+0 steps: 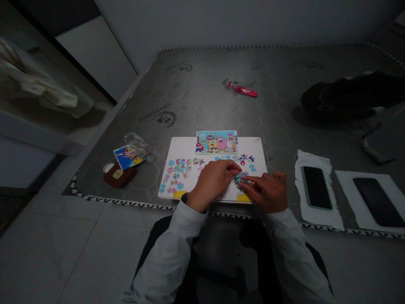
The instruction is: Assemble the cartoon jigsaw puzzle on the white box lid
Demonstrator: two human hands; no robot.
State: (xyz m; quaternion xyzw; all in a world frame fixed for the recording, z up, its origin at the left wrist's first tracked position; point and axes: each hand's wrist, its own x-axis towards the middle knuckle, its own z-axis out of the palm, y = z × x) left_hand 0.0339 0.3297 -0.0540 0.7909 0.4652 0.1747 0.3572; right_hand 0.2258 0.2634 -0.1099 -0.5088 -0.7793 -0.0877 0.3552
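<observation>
We log the left hand and right hand together, fingertips on a cluster of multicoloured jigsaw pieces near the front edge of the grey mattress; a slipped wrist could scatter them off the white card.

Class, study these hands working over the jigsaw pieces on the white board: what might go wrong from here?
The left hand and right hand crowd the cluster of pieces near the white board's front edge, so pieces might slip off. The left sleeve could also nudge the loose pieces laid out beside them.
</observation>
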